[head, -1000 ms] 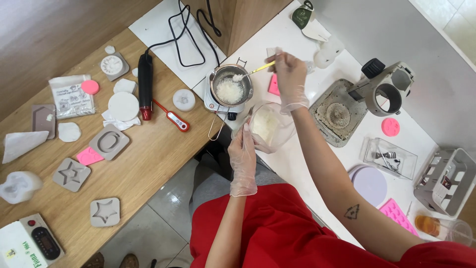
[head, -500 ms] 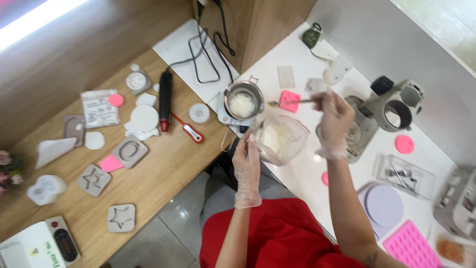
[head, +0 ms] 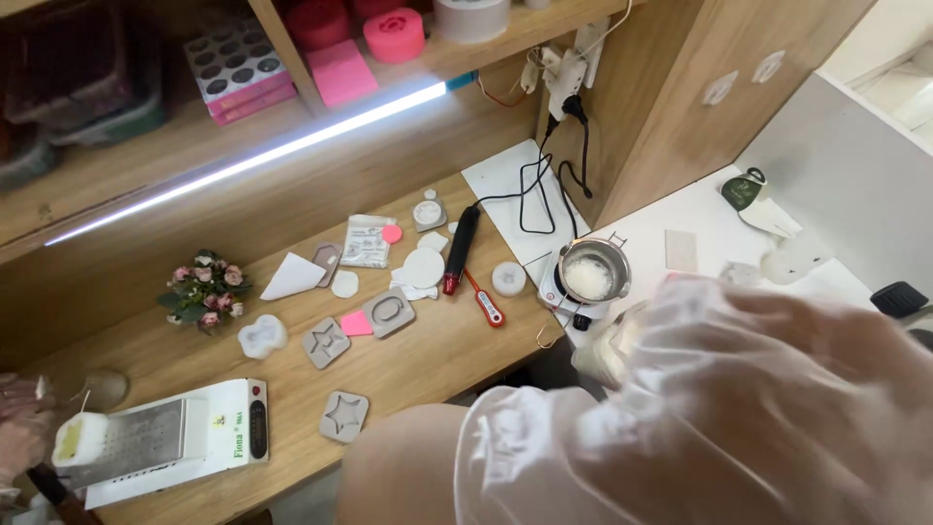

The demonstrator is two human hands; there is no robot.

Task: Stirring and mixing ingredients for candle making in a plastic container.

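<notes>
A gloved hand and bare forearm fill the lower right, very close to the camera and blurred. From the way the forearm enters at bottom centre I take it for my left hand. Whether it holds anything is hidden. A clear cup peeks out at the glove's upper left edge. Just beyond the cup, a small metal pot with white contents sits on a little white hot plate. My right hand is out of sight.
The wooden bench carries grey star moulds, an oval mould, a red thermometer, a black corded tool, a small flower bunch and a white flat device. Another person's gloved hand is beside a white block.
The view has swung up and left onto the wooden bench and shelves. The gloved hand now looms large and blurred in front. My right hand with the stick has left the view.
</notes>
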